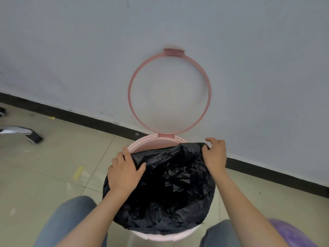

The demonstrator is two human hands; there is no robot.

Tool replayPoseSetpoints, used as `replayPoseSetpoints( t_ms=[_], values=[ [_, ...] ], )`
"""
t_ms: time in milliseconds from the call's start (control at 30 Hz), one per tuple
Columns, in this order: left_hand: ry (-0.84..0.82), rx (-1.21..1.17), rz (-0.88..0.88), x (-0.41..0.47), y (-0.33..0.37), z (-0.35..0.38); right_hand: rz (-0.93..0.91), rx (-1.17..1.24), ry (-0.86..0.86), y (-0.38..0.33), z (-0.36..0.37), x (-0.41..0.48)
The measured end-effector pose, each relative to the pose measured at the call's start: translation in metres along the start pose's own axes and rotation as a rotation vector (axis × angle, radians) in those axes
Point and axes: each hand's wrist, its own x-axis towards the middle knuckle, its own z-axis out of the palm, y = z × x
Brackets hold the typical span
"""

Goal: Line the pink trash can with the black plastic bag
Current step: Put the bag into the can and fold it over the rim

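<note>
The pink trash can (pixel 151 142) stands on the floor between my knees, close to the wall. Its pink retaining ring (pixel 132 97) is flipped up on its hinge and leans against the wall. The black plastic bag (pixel 170 189) hangs inside the can, folded over the near and side rim; the far rim is bare pink. My left hand (pixel 124 171) grips the bag's edge at the left rim, thumb inside. Pinching the bag's far edge at the right rim is my right hand (pixel 214 154).
A grey wall with a black skirting board (pixel 92 120) runs right behind the can. A chair's chrome leg with a castor (pixel 33 137) is on the tiled floor at the left. Something purple (pixel 292 232) sits at the lower right by my knee.
</note>
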Motion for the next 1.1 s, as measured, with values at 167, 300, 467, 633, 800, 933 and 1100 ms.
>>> replayPoseSetpoints(
  t_ms=[167, 300, 467, 633, 800, 933, 1100],
  values=[
    [0.018, -0.124, -0.060, -0.026, -0.008, -0.002, 0.048, 0.071, -0.194, 0.006, 0.004, -0.021],
    [0.053, -0.192, 0.005, -0.033, -0.028, -0.002, 0.030, 0.087, -0.230, 0.010, -0.002, -0.035],
    [0.105, -0.244, 0.036, -0.023, -0.037, -0.006, -0.035, 0.008, -0.225, 0.019, -0.006, -0.049],
    [0.095, -0.458, -0.026, -0.008, -0.039, -0.005, -0.148, -0.268, -0.368, 0.022, -0.002, -0.053],
    [0.003, -0.648, -0.018, 0.017, -0.033, -0.007, -0.044, -0.294, -0.505, 0.015, -0.005, -0.041],
    [-0.030, -0.660, -0.030, 0.030, -0.031, -0.015, -0.031, -0.054, -0.387, -0.004, -0.008, -0.032],
    [-0.041, -0.486, 0.178, 0.032, -0.011, -0.028, -0.174, -0.160, -0.455, -0.022, -0.003, -0.019]
  ],
)
